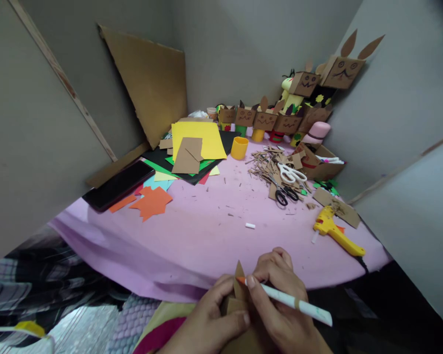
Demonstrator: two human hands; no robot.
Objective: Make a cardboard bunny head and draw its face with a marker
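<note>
MARKING THE POINTED CARDBOARD EAR WITH A FELT-TIP MARKER

Work surface: the pink-covered table [192, 236] fills the centre of the view. The work is held at its near edge, at six o'clock.

Left hand [216, 312]: curled closely round the cardboard piece, thumb laid across the near face. Right hand [280, 273]: closed in a writing pinch on the marker, thumb and forefinger near the nib, other fingers folded.

Cardboard piece [256, 338]: brown, between the hands, its lower part running out of view at six o'clock. Its full shape cannot be told.

White marker [280, 296]: long axis slanting from ten to four o'clock; orange nib toward ten, blunt end toward four. The nib appears to meet the ear's face; firm contact cannot be confirmed.

Cardboard ear [238, 269]: long axis close to twelve–six o'clock, point toward twelve. The join at its base is partly covered.

Recommended technique: brace the ear from behind with the left fingers, since thin card will probably flex. Use light, short strokes along the long axis, keeping the nib inside the edges.
</note>
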